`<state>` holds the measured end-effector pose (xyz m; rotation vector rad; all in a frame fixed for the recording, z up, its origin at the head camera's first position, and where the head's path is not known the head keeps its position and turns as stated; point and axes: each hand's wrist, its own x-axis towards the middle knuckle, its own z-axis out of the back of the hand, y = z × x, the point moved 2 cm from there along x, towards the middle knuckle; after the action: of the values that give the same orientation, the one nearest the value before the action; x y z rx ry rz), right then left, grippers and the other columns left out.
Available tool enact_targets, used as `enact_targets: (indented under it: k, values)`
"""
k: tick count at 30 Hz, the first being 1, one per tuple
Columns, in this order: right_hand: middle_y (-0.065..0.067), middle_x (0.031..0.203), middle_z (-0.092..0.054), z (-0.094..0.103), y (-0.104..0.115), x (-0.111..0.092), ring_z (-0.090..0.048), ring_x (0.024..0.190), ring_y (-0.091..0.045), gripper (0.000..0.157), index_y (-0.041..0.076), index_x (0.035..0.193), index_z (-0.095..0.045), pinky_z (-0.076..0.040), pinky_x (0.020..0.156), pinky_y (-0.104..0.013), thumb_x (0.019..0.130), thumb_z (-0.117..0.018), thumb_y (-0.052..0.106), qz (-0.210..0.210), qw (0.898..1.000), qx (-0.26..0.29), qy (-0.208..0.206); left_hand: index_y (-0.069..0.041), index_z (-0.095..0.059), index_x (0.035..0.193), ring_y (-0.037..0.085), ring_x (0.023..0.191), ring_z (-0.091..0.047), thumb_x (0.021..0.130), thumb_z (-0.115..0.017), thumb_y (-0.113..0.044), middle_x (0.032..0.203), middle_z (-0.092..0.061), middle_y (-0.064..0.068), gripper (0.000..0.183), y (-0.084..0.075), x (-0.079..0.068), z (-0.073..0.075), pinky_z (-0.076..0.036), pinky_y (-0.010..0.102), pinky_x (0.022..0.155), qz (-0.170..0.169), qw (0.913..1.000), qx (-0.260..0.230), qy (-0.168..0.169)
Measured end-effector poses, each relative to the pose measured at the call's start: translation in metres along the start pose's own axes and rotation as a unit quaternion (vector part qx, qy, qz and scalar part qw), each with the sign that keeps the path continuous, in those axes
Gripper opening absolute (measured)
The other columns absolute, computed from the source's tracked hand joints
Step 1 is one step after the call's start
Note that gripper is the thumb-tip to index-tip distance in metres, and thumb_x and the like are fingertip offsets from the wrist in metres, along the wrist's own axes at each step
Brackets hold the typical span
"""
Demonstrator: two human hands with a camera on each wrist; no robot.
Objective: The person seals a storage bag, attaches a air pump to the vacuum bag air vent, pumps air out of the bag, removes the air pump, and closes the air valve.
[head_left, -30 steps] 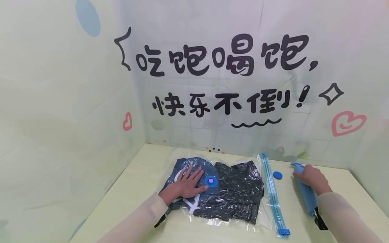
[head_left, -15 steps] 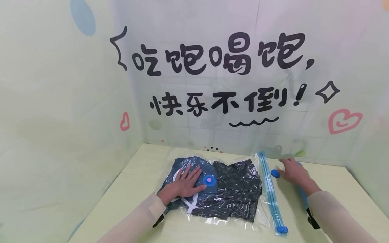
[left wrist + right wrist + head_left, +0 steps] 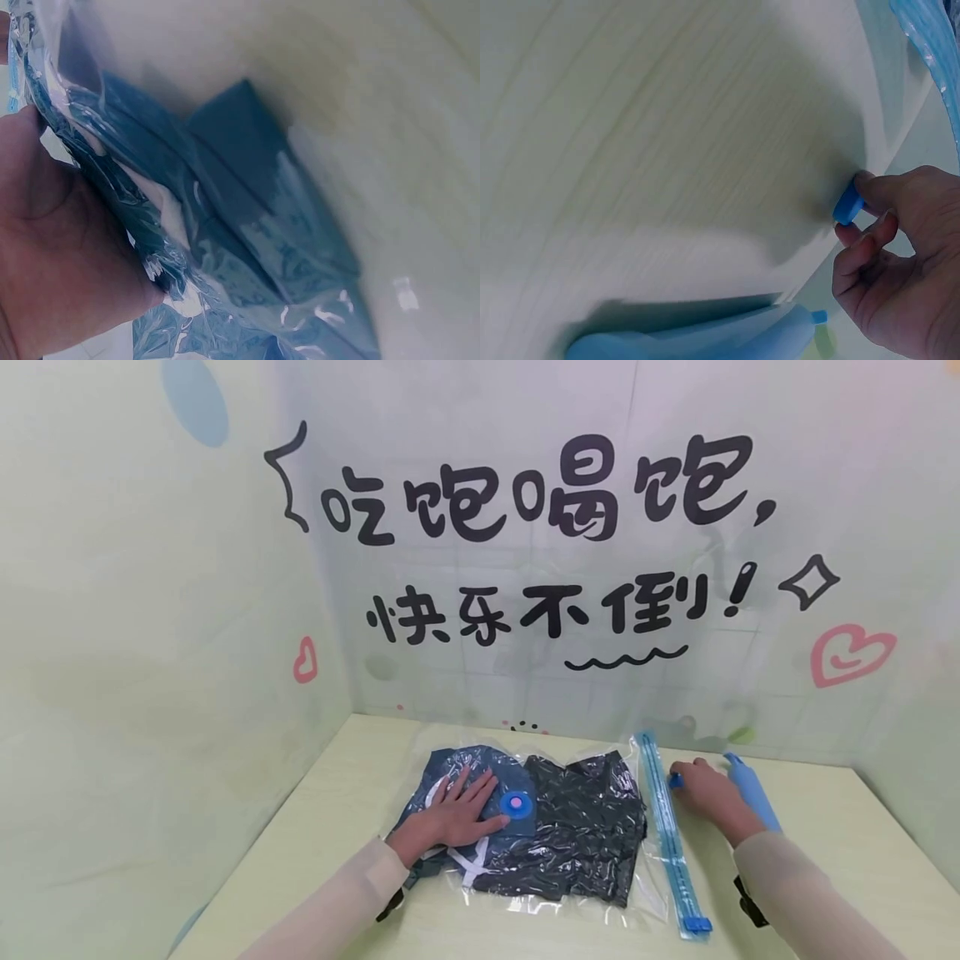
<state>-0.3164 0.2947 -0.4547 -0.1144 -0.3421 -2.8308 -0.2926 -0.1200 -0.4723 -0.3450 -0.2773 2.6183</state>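
Note:
A clear vacuum storage bag point(image 3: 577, 835) lies flat on the table, shrunk tightly round dark folded clothes. My left hand point(image 3: 453, 818) rests on its left part with fingers spread, the thumb beside the round blue valve point(image 3: 516, 804) with its pink centre. To the right of the bag's zip edge, my right hand point(image 3: 705, 789) pinches a small blue valve cap point(image 3: 848, 202) between thumb and fingers, just above the table. A blue hand pump point(image 3: 753, 789) lies next to that hand, partly hidden by the forearm in the head view.
The bag's light-blue zip strip point(image 3: 667, 835) runs along its right side, with a blue slider point(image 3: 697, 925) at the near end. A printed wall point(image 3: 487, 685) stands behind the table point(image 3: 322, 810), and another closes off the left.
My right hand has let go of the pump, moved left and taken hold of the blue valve cap. The left hand has stayed on the bag.

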Motion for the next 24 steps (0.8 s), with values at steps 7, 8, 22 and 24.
enact_targets:
  k: [7, 8, 22, 24]
  values:
    - [-0.015, 0.077, -0.059, 0.013, 0.000, 0.002, -0.055, 0.071, -0.033, 0.017, -0.012, 0.089, -0.060, -0.049, 0.065, -0.052, 0.089, -0.068, 0.003, 0.012, 0.999, 0.030, -0.040, -0.015, -0.014, 0.165, 0.030, 0.152, 0.012, 0.098, -0.033, -0.075, 0.170, -0.007, 0.002, 0.092, 0.010, 0.011, -0.012, 0.006, 0.057, 0.117, 0.001, 0.9999, -0.003, -0.010]
    - [-0.014, 0.074, -0.057, 0.016, 0.000, 0.003, -0.054, 0.068, -0.031, 0.017, -0.011, 0.086, -0.059, -0.048, 0.062, -0.051, 0.090, -0.067, 0.003, 0.008, 0.998, 0.037, -0.048, -0.015, -0.015, 0.165, 0.030, 0.152, 0.012, 0.098, -0.034, -0.074, 0.170, -0.007, 0.002, 0.091, 0.011, 0.012, -0.012, 0.006, 0.057, 0.117, 0.001, 0.9999, -0.003, -0.011]
    - [-0.040, 0.120, -0.050, 0.051, 0.064, 0.025, -0.059, 0.097, -0.053, 0.042, -0.015, 0.132, -0.053, -0.051, 0.076, -0.065, 0.103, -0.057, 0.015, -0.035, 0.983, 0.088, -0.160, -0.016, -0.015, 0.165, 0.030, 0.152, 0.012, 0.100, -0.039, -0.069, 0.170, -0.008, 0.001, 0.087, 0.010, 0.013, -0.012, 0.006, 0.058, 0.116, 0.009, 0.9999, -0.005, -0.011]
    - [-0.037, 0.115, -0.054, 0.047, 0.082, 0.027, -0.061, 0.091, -0.048, 0.037, -0.013, 0.127, -0.058, -0.053, 0.072, -0.059, 0.100, -0.063, 0.011, 0.011, 0.981, 0.094, -0.169, -0.016, -0.015, 0.165, 0.030, 0.152, 0.012, 0.100, -0.039, -0.069, 0.170, -0.008, 0.001, 0.087, 0.010, 0.013, -0.012, 0.006, 0.058, 0.116, 0.009, 0.9999, -0.003, -0.013]
